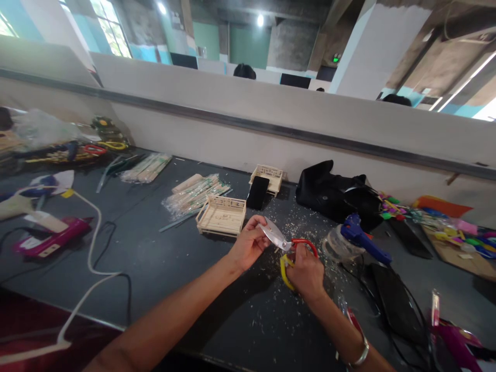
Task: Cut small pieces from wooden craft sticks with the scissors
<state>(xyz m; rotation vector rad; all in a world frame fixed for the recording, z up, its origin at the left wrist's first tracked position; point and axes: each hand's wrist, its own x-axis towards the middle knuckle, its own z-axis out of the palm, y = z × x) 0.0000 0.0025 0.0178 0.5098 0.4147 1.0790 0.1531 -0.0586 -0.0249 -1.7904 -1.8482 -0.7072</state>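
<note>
At the scissors [285, 245], hands [308, 271] nearly meet.

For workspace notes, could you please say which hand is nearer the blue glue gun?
Right; the right hand is left of the blue glue gun, the left hand farther left.

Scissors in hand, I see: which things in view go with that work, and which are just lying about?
Likely part of the job:
scissors, in the right hand, left hand at their tips
pale clippings
stick packs
stick frames

Apparently just lying about:
phone
black bag
clear plastic
</note>
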